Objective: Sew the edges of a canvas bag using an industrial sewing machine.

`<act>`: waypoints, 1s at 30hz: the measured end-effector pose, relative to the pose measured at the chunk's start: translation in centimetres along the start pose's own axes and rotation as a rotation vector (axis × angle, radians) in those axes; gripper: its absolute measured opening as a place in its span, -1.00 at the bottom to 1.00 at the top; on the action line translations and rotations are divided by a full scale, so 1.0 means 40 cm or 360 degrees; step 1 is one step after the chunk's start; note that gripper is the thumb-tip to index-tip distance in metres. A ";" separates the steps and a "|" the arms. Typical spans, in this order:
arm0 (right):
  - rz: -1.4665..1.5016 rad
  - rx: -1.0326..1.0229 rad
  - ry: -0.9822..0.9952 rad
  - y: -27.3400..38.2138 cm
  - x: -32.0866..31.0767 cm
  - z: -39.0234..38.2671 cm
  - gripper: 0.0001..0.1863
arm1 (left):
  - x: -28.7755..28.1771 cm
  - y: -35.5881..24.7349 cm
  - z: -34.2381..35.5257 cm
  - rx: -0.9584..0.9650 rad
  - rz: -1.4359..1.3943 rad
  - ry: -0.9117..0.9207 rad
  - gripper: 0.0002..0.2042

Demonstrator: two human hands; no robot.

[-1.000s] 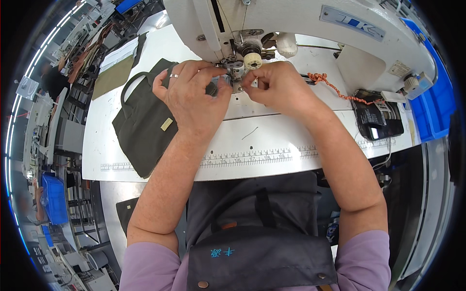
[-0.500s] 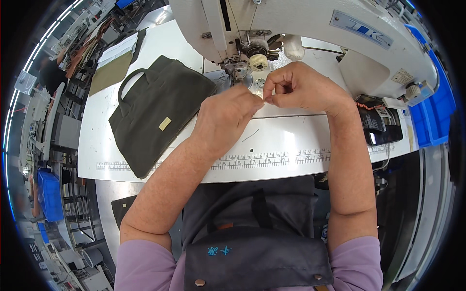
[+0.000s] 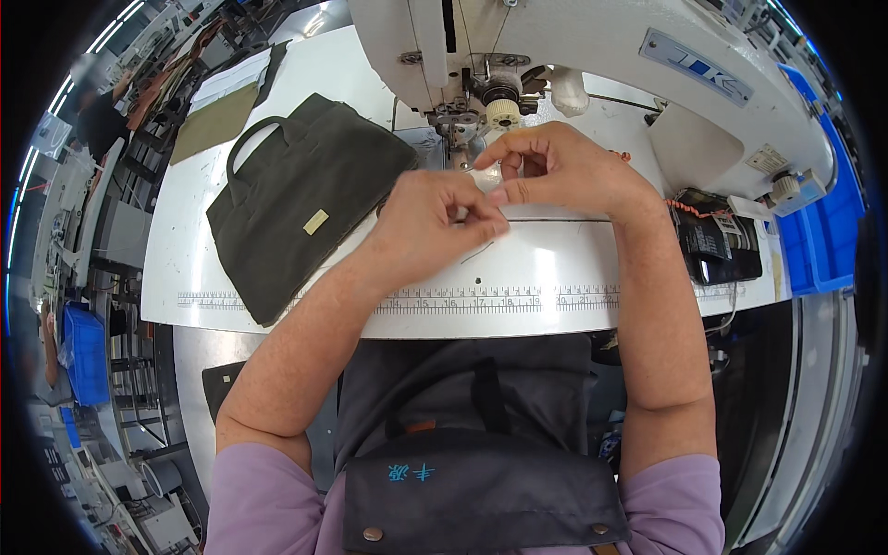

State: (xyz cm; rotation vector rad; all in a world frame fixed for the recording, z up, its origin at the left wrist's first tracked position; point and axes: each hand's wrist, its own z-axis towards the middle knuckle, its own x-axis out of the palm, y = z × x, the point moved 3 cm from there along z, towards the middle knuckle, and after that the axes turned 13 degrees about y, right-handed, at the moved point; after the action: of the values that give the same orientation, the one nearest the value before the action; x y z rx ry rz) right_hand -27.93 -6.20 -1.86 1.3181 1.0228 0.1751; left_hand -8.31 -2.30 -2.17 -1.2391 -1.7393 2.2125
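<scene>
In front of the needle area of a white sewing machine (image 3: 601, 46), both hands come close together over the white table (image 3: 546, 264). My left hand (image 3: 430, 217) is closed, thumb and forefinger pinched together, slightly smeared by motion. Just above and to its right, my right hand (image 3: 573, 174) has its thumb and forefinger curled toward each other. Whatever lies between either hand's fingertips is too fine to make out. A dark green fabric bag piece (image 3: 310, 190) with a handle and a small gold plate lies flat beside my left wrist.
A printed ruler strip (image 3: 499, 303) runs along the table's front edge. A black phone-like device (image 3: 721, 250) with an orange coiled cord lies at the right, before a blue bin (image 3: 819, 217). Paper and olive fabric (image 3: 215, 125) lie at the far left.
My left fingertips have moved slightly toward me, below the right fingertips. My right fingers have shifted a little left and loosened their curl. The whole view has shifted slightly; the bag piece stays put.
</scene>
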 end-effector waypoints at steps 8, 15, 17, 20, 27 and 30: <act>0.0007 0.0045 -0.0003 0.015 0.006 0.007 -0.61 | 0.085 -0.050 -0.107 -0.0299 -0.1228 0.0500 -0.88; -0.0197 0.0110 -0.0024 0.014 0.011 0.012 -0.65 | -0.047 -0.005 -0.093 -0.0474 -0.0164 -0.0042 -0.88; -0.0222 0.0091 -0.0037 0.016 0.010 0.011 -0.65 | -0.086 -0.012 -0.057 -0.0410 0.0274 -0.0226 -0.89; -0.0185 0.0100 -0.0054 0.004 0.007 0.013 -0.65 | -0.112 0.005 0.017 -0.0400 0.0557 -0.0405 -0.84; -0.0472 0.0297 -0.0299 0.043 0.004 0.013 -0.69 | -0.095 0.082 0.058 -0.0436 0.0513 -0.0540 -0.81; -0.0493 0.0255 -0.0354 0.020 0.012 0.017 -0.70 | -0.093 0.101 0.064 -0.0399 0.0441 -0.0577 -0.82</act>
State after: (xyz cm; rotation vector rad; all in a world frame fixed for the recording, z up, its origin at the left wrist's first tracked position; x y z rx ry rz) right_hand -26.83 -6.14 -1.50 1.2714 1.0506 -0.2873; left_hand -5.75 -7.65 -3.47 -1.2533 -2.1500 2.5738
